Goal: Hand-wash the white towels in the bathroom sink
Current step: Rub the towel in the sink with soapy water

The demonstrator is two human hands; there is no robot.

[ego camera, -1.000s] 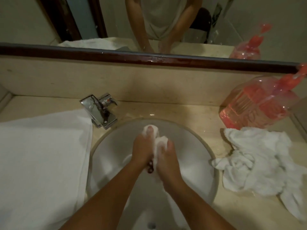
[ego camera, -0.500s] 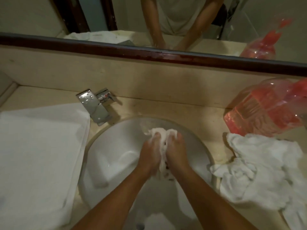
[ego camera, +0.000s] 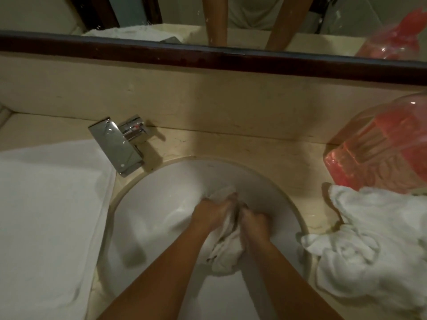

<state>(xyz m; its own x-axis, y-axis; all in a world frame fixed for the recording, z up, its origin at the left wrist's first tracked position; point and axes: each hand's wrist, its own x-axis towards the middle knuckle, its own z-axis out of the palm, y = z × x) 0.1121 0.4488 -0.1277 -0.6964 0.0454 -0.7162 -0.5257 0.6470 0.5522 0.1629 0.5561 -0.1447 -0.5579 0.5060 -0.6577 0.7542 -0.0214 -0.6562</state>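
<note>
Since half a second ago the right hand (ego camera: pixel 254 224) has slipped back a little against the left hand (ego camera: pixel 215 211); they were level then. More of the wet towel (ego camera: pixel 225 252) now bulges out below them, between the wrists. Each grip is curled tight round the towel, knuckles almost touching, rubbing fold against fold at the centre of the frame, low in the sink (ego camera: pixel 161 204).

The risks, as I judge them:
- The bunch is wet and compact, so a hard rub could squeeze it out of one grip.
- Brisk scrubbing could throw water over the rim onto the bench (ego camera: pixel 231 144). The folded white towel (ego camera: pixel 46 215) at the left of the frame lies just beside the rim and would soak it up.
- The crumpled towels (ego camera: pixel 369 239) at the right reach the rim too, so a swinging right forearm could drag them in.

The tap (ego camera: pixel 120 146) stands at the upper left of the bowl, well apart from the hands, and no stream shows from it. A pink bottle (ego camera: pixel 381 146) stands at the right edge, just behind the crumpled heap. The mirror frame (ego camera: pixel 208 58) runs across the top. Nothing lies between the hands and the towel.
</note>
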